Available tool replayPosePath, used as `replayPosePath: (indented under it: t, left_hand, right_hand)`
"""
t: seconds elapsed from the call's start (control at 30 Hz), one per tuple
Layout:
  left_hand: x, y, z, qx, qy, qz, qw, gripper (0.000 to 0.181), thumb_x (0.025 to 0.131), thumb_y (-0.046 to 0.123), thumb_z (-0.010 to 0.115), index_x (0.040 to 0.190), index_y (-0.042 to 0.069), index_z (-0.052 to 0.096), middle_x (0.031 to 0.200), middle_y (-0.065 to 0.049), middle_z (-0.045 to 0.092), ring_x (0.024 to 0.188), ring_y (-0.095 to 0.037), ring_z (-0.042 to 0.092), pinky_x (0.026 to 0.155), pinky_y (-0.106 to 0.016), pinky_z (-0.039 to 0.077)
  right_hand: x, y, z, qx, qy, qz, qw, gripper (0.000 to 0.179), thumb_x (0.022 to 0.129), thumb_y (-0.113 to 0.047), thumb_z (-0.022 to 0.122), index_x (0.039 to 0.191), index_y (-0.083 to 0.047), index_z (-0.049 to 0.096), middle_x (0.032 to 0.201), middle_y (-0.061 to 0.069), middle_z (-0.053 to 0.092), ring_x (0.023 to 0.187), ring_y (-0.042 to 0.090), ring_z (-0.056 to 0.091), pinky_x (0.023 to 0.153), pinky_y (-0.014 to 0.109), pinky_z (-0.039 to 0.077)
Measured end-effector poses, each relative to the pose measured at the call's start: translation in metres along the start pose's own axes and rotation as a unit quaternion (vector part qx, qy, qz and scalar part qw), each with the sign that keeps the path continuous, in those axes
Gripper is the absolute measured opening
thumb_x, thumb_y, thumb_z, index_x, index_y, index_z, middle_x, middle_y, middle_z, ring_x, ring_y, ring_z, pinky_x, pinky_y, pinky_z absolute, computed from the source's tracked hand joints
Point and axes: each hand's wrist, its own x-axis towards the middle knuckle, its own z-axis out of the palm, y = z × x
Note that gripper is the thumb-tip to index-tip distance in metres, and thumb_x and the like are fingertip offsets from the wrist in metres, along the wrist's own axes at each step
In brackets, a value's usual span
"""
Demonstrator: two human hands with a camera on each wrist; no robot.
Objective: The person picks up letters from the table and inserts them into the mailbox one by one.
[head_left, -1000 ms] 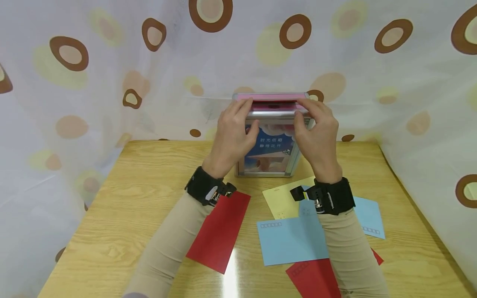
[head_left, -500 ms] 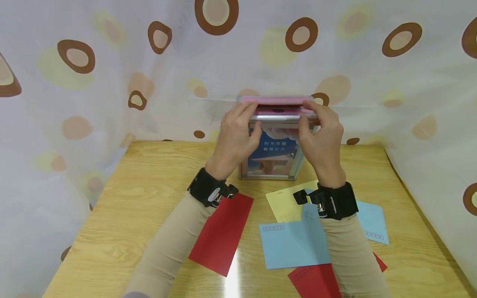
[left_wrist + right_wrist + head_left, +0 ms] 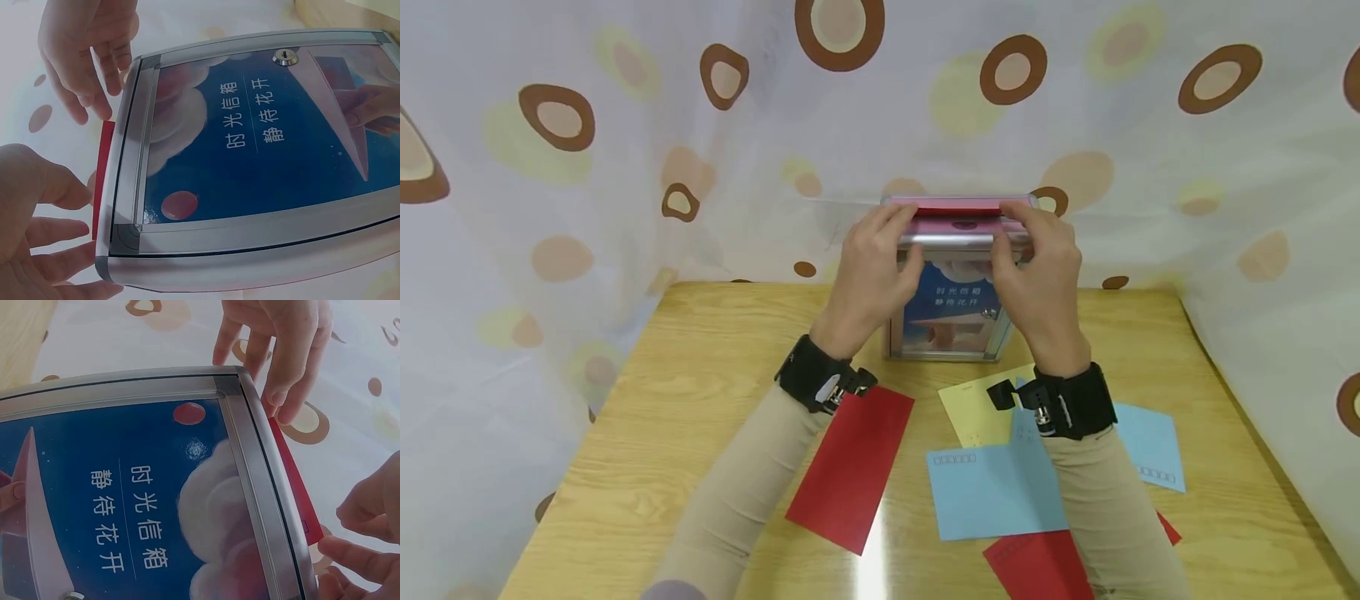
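A letterbox (image 3: 955,304) with a blue printed front and silver frame stands at the back of the table. A red envelope (image 3: 103,178) stands partly in its top slot, its edge showing as a thin strip. My left hand (image 3: 872,271) is at the slot's left end, fingertips by the envelope's end. At the right end is my right hand (image 3: 1041,275); its index fingertip touches the envelope's corner in the right wrist view, the thumb apart from it. Both hands have fairly straight fingers. The envelope's lower part is hidden inside the box.
A red envelope (image 3: 850,471) lies left of centre on the wooden table (image 3: 647,400). To the right are a yellow envelope (image 3: 973,408), a blue envelope (image 3: 985,492), another blue one (image 3: 1153,442) and more red (image 3: 1037,562), partly under my arm. Patterned cloth (image 3: 880,125) hangs behind.
A brighter red strip of the envelope now shows in the slot. My right hand has shifted slightly left along the box top; the left hand stays at its end. The head view has shifted a little.
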Motion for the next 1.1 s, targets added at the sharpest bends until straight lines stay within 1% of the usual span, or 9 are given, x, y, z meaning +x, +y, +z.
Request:
replayPosePath:
  t: [0.13,0.3,0.47,0.6,0.67,0.77,0.87,1.0,1.1]
  left_hand:
    - [-0.009,-0.001,0.002,-0.003,-0.012,-0.005,0.9999,0.043,0.089,0.008,0.062,0.129,-0.006,0.057,0.124,-0.021,0.062,0.114,-0.029,0.057,0.097,-0.044,0.049]
    - [-0.016,-0.002,0.004,-0.005,-0.008,-0.007,0.9999,0.043,0.089,0.009,0.062,0.129,-0.006,0.057,0.125,-0.020,0.061,0.117,-0.030,0.055,0.102,-0.045,0.045]
    - [-0.025,-0.003,0.003,-0.008,-0.014,-0.018,0.9997,0.043,0.090,0.009,0.061,0.131,-0.005,0.056,0.128,-0.021,0.060,0.129,-0.041,0.044,0.111,-0.054,0.035]
    - [-0.031,-0.003,0.003,-0.013,-0.014,-0.027,0.9994,0.043,0.089,0.008,0.061,0.130,-0.004,0.057,0.130,-0.021,0.059,0.131,-0.047,0.039,0.110,-0.058,0.034]
    - [-0.034,-0.004,0.002,-0.014,-0.012,-0.031,0.9994,0.043,0.089,0.008,0.061,0.130,-0.003,0.057,0.130,-0.020,0.059,0.132,-0.047,0.038,0.110,-0.059,0.032]
    - [-0.035,-0.006,0.001,-0.014,-0.002,-0.028,0.9995,0.046,0.089,0.009,0.062,0.133,-0.003,0.054,0.134,-0.023,0.055,0.134,-0.042,0.038,0.116,-0.055,0.023]
    - [-0.039,-0.007,-0.002,-0.007,0.014,-0.018,0.9997,0.052,0.088,0.009,0.064,0.137,-0.004,0.050,0.138,-0.026,0.049,0.137,-0.036,0.034,0.120,-0.051,0.013]
    - [-0.056,-0.005,-0.010,-0.002,0.033,-0.012,0.9994,0.063,0.086,0.011,0.066,0.142,-0.004,0.042,0.143,-0.026,0.043,0.142,-0.032,0.023,0.120,-0.052,0.008]
    - [-0.074,-0.004,-0.014,-0.007,0.024,-0.018,0.9995,0.070,0.085,0.012,0.067,0.145,-0.005,0.035,0.146,-0.024,0.039,0.143,-0.032,0.022,0.120,-0.055,0.008]
  right_hand:
    - [-0.006,0.001,0.001,0.000,0.000,-0.002,1.0000,0.029,0.090,-0.008,0.061,0.117,0.000,0.067,0.114,0.019,0.068,0.098,0.033,0.052,0.068,0.039,0.045]
    - [-0.010,0.003,0.003,-0.001,-0.001,-0.007,1.0000,0.029,0.090,-0.008,0.061,0.116,0.001,0.067,0.113,0.019,0.068,0.097,0.032,0.052,0.067,0.039,0.044]
    - [-0.016,0.002,0.006,-0.010,-0.006,-0.018,0.9998,0.028,0.090,-0.007,0.061,0.116,0.002,0.067,0.112,0.021,0.068,0.097,0.034,0.050,0.069,0.042,0.043]
    - [-0.018,-0.001,0.007,-0.011,-0.009,-0.034,0.9993,0.028,0.089,-0.005,0.060,0.115,0.003,0.067,0.109,0.023,0.069,0.098,0.038,0.052,0.076,0.050,0.042]
    - [-0.019,-0.002,0.007,-0.008,-0.006,-0.038,0.9992,0.027,0.089,-0.004,0.060,0.114,0.003,0.067,0.108,0.022,0.069,0.099,0.039,0.054,0.081,0.053,0.042]
    - [-0.021,-0.004,0.004,-0.005,-0.004,-0.046,0.9989,0.026,0.090,-0.003,0.059,0.113,0.003,0.068,0.106,0.021,0.070,0.099,0.039,0.054,0.085,0.055,0.042]
    - [-0.025,-0.005,-0.001,-0.006,-0.012,-0.063,0.9979,0.025,0.090,-0.003,0.058,0.113,0.003,0.068,0.104,0.021,0.070,0.092,0.036,0.055,0.086,0.054,0.041]
    - [-0.042,-0.007,-0.009,-0.010,-0.036,-0.078,0.9962,0.027,0.090,-0.004,0.060,0.115,0.003,0.066,0.103,0.021,0.069,0.084,0.033,0.053,0.082,0.051,0.040]
    - [-0.061,-0.008,-0.013,-0.014,-0.058,-0.075,0.9954,0.029,0.088,-0.005,0.062,0.116,0.003,0.065,0.106,0.021,0.068,0.091,0.033,0.056,0.079,0.049,0.042]
